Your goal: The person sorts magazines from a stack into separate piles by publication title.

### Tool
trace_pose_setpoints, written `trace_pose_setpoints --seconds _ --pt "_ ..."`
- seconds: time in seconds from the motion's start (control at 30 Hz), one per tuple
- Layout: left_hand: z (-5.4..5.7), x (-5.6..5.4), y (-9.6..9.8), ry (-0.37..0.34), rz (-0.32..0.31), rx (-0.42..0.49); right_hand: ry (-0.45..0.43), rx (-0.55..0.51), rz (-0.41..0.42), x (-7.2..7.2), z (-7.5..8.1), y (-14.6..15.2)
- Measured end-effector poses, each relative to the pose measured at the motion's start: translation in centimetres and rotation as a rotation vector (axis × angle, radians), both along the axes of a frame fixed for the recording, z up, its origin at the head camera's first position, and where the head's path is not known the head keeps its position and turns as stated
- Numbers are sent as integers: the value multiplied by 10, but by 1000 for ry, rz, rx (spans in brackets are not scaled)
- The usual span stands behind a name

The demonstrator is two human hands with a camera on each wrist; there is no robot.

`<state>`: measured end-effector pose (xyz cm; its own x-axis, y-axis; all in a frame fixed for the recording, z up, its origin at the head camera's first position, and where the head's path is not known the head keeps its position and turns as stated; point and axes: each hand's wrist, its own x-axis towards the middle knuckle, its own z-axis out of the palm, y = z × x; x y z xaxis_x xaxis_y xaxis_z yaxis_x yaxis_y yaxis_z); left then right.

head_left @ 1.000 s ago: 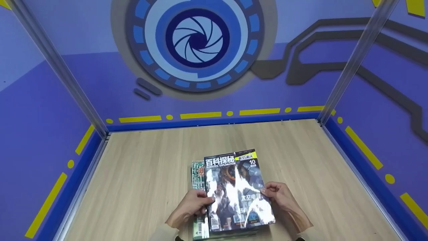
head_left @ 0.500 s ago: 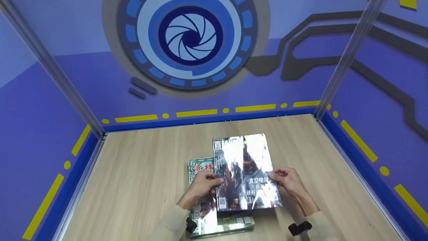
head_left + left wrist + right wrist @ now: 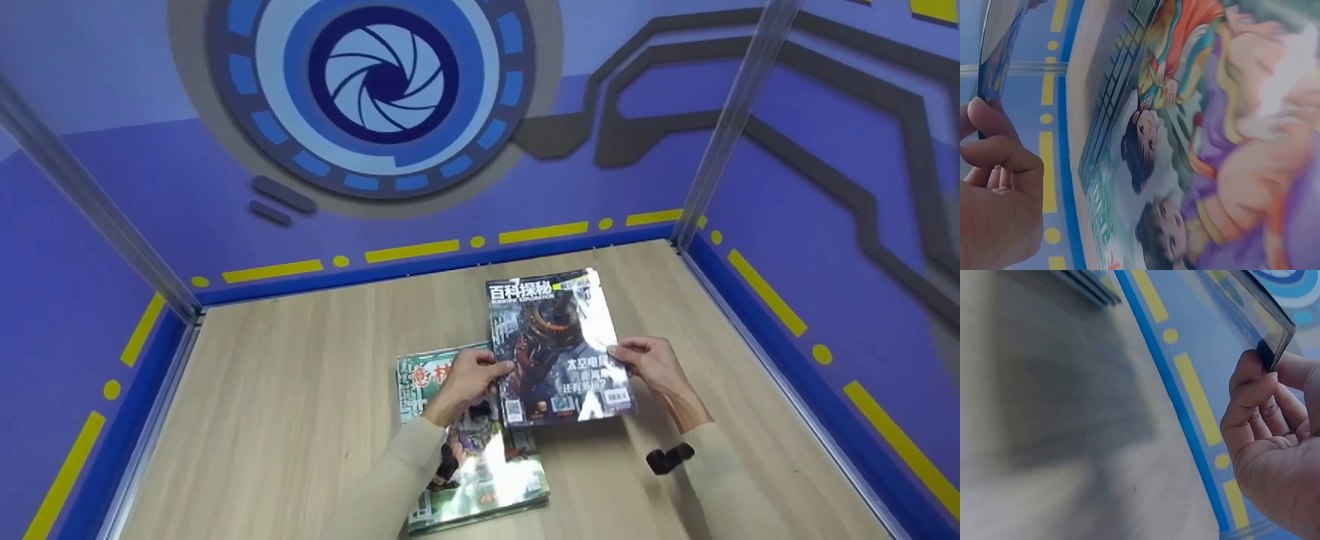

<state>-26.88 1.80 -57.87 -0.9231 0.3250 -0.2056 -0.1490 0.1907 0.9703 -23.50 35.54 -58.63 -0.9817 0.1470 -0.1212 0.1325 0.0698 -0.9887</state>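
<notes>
A dark, glossy magazine (image 3: 555, 345) with white Chinese title letters is held up off the table between both hands. My left hand (image 3: 466, 382) pinches its left edge, thumb on the cover; in the left wrist view those curled fingers (image 3: 1002, 152) show at the edge. On the right side my right hand (image 3: 658, 373) pinches the opposite edge, and the right wrist view shows the magazine's edge (image 3: 1275, 337) between thumb and fingers. Beneath and to the left lies a stack of magazines with a green illustrated cover (image 3: 480, 480), partly hidden by the left hand and the lifted magazine.
The wooden table (image 3: 300, 420) carries the stack near its front middle. Blue and purple printed panels (image 3: 360, 247) wall it in at the back and sides, with metal posts (image 3: 720, 127) at the corners. A shadow (image 3: 1072, 399) falls on the wood under the lifted magazine.
Both hands have carried the dark magazine up, away from the body and rightward off the stack, uncovering more of the green cover below. The head view has shifted a little to the right.
</notes>
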Motion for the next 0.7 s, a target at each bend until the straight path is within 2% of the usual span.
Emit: trace_pose_setpoints --seconds 0.13,0.23,0.37,0.5,0.57,0.7 --pt "-4 -14 16 29 70 -12 -10 59 21 -20 0 10" --pt "-9 -19 30 48 113 -55 -38 117 1 -28 -6 18" --pt "-16 -25 49 39 148 -143 -50 207 -28 -38 -16 26" --pt "-22 -33 65 21 165 -172 -24 326 -41 -50 -23 32" --pt "-31 -41 73 31 162 -188 -27 370 -61 -56 -25 36" --pt "-56 -62 89 42 157 -222 -48 421 -80 -63 -29 46"
